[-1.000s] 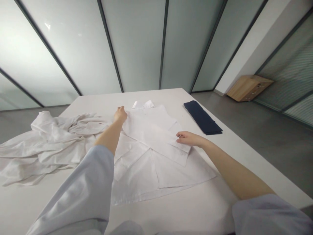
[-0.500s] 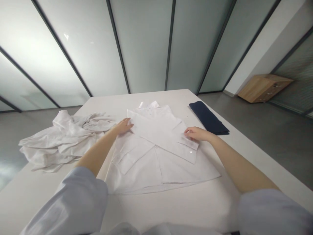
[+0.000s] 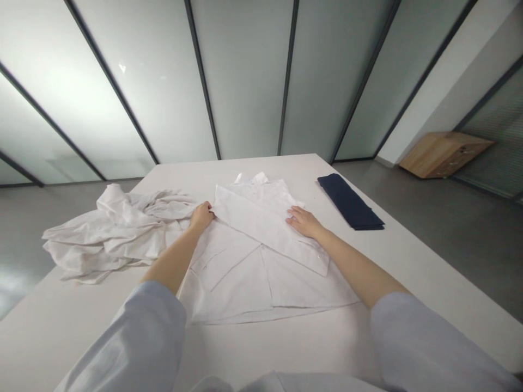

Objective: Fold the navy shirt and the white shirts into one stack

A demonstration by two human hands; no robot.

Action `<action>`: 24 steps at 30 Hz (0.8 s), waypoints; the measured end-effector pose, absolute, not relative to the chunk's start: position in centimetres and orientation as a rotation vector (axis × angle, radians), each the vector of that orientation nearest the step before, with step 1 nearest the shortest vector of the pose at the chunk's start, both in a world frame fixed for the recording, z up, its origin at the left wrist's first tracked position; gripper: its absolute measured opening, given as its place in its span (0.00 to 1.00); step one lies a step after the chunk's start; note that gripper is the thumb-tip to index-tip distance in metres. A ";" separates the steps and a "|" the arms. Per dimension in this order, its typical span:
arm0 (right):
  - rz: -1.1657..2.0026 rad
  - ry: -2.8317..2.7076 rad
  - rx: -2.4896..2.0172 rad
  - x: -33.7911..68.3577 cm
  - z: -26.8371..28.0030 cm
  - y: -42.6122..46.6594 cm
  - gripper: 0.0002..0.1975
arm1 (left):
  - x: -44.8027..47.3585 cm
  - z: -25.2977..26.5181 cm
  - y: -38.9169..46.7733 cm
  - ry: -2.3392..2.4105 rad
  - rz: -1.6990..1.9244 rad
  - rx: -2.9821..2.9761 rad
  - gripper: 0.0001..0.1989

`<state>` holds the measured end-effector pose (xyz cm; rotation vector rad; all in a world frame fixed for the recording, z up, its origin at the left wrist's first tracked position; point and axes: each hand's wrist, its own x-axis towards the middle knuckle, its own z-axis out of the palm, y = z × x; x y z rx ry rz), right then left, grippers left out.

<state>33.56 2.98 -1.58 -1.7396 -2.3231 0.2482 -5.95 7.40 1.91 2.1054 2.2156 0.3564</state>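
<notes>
A white shirt lies spread on the table, its collar at the far end and its hem towards me. Both sleeves are laid slantwise across its body, one over the other. My left hand is closed at the shirt's left edge, pinching the fabric near the upper side. On the right, my right hand rests flat on the folded sleeve, fingers spread. The forearm partly covers the shirt's right side.
A heap of crumpled white cloth sits on the white table at the left. Along the right edge lies a folded navy cloth. Beyond stand frosted glass panels, and a wooden cabinet is on the floor at right.
My right hand has moved left from the right cuff area onto the sleeve and flattened. My left hand has closed on the left edge. The view has shifted slightly.
</notes>
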 end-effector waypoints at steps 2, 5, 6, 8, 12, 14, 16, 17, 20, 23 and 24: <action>0.223 -2.333 -1.778 34.0 -1.8 2.9 0.26 | -6.3 1.9 7.6 2.257 0.376 2.073 0.15; 0.196 -2.329 -1.812 34.4 -2.1 2.5 0.27 | -6.6 1.9 7.6 2.297 0.422 2.036 0.18; 0.193 -2.325 -1.813 34.5 -2.1 2.4 0.27 | -6.7 1.8 7.7 2.302 0.445 2.019 0.19; 0.193 -2.311 -1.808 34.6 -2.3 2.0 0.27 | -6.7 1.8 7.9 2.289 0.495 1.973 0.20; 0.244 -2.265 -1.807 34.7 -2.1 1.2 0.26 | -7.1 2.3 8.8 2.137 0.463 1.812 0.17; 0.301 -2.241 -1.814 34.9 -1.6 1.2 0.24 | -7.6 2.7 9.1 2.059 0.408 1.767 0.14; 0.376 -2.214 -1.830 35.2 -0.8 1.4 0.23 | -8.4 3.4 9.1 1.955 0.357 1.696 0.14; 0.412 -2.207 -1.842 35.4 -0.3 1.7 0.22 | -8.8 3.8 9.1 1.879 0.347 1.634 0.15; 0.431 -2.169 -1.897 35.7 1.1 3.0 0.20 | -10.1 5.0 9.3 1.630 0.521 1.442 0.23; 0.304 -2.074 -1.919 35.9 2.0 5.0 0.17 | -10.1 5.6 10.5 1.604 0.877 1.396 0.20; 0.269 -2.036 -1.926 35.9 2.1 5.7 0.16 | -9.8 5.6 11.0 1.656 0.924 1.419 0.18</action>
